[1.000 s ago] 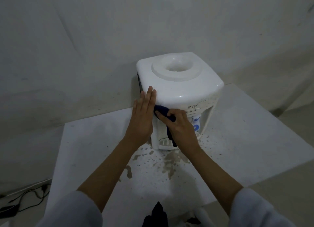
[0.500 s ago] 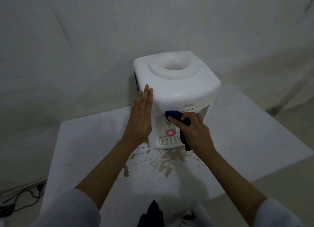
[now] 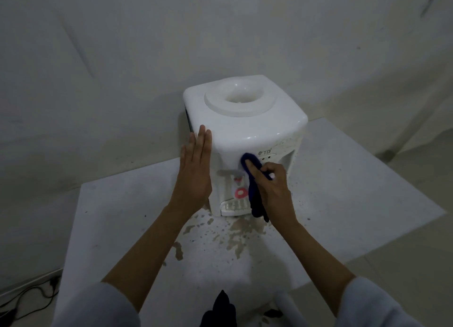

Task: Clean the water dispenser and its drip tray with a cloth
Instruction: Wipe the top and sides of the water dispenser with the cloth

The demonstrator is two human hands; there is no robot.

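Note:
A white tabletop water dispenser (image 3: pixel 247 125) stands on a low white table (image 3: pixel 355 204), its bottle well on top open. My left hand (image 3: pixel 195 172) lies flat with fingers together against the dispenser's left side. My right hand (image 3: pixel 275 192) presses a dark blue cloth (image 3: pixel 252 177) to the front panel just below the logo; the cloth's tail hangs down past the red tap (image 3: pixel 241 192). The slotted drip tray (image 3: pixel 234 207) shows at the base, partly covered by the cloth's tail.
Brownish stains and splashes (image 3: pixel 235 231) mark the table in front of the dispenser. A pale wall stands close behind. Black cables (image 3: pixel 29 295) lie on the floor at the lower left. A dark object (image 3: pixel 220 309) sits at the table's near edge.
My right hand with the cloth has moved from the dispenser's front left corner rightwards across the front panel, then back slightly left. My left hand has stayed flat on the side.

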